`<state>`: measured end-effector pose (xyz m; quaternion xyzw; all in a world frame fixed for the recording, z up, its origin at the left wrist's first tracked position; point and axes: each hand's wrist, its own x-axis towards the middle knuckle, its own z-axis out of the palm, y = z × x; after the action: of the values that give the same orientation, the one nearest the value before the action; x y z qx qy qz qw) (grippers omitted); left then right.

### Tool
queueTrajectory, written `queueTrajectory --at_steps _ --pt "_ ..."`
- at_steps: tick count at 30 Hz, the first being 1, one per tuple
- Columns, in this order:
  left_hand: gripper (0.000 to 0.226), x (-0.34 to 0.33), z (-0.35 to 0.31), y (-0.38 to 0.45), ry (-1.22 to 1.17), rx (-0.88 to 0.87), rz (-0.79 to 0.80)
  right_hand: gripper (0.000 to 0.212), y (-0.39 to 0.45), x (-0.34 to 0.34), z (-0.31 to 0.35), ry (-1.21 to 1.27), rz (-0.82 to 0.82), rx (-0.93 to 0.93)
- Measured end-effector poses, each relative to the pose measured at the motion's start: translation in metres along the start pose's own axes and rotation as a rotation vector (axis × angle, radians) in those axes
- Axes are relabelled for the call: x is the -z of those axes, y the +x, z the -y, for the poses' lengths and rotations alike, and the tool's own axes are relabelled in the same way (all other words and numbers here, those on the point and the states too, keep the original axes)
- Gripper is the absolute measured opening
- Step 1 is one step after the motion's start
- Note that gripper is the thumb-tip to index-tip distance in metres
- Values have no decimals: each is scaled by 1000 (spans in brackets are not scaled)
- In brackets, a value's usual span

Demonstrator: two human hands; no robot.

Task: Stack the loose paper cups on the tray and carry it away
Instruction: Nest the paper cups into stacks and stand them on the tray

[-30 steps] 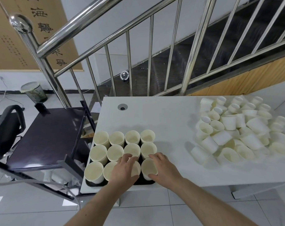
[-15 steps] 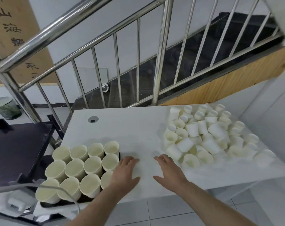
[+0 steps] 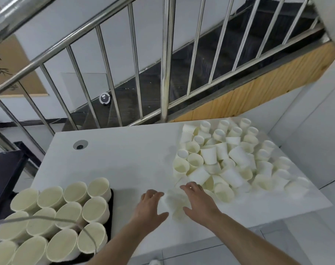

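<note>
- Right now my left hand (image 3: 151, 208) and right hand (image 3: 198, 202) are out over the white table (image 3: 128, 161), with a blurred paper cup (image 3: 173, 204) lying on its side between them.
- My fingers are spread and fairly straight on both sides; they look to be closing in on that cup, but the blur means I cannot tell whether either hand actually touches it.
- Just beyond my right hand sits the pile of loose cups (image 3: 231, 159), tumbled every way, so I judge I'm working from its nearest edge to spare a long reach.
- Off to the left of my left hand is the black tray (image 3: 110, 213), packed with upright cups (image 3: 74, 213) rim to rim, probably so each can take more stacked into it.
- The tray's near and left parts run out of view, so I can't count its cups.
- A thin pale cord (image 3: 48, 219) crosses in front of them; where it ends isn't visible.
</note>
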<state>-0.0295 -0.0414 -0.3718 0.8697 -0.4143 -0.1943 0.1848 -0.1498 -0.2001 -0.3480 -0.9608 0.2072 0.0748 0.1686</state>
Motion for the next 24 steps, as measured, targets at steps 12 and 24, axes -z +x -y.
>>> queueTrajectory --at_steps 12,24 --pt "84 -27 -6 52 -67 75 169 59 44 2 -24 38 85 32" --pt "60 -23 -8 50 -538 366 -34 43 55 1 -30 237 89 80"
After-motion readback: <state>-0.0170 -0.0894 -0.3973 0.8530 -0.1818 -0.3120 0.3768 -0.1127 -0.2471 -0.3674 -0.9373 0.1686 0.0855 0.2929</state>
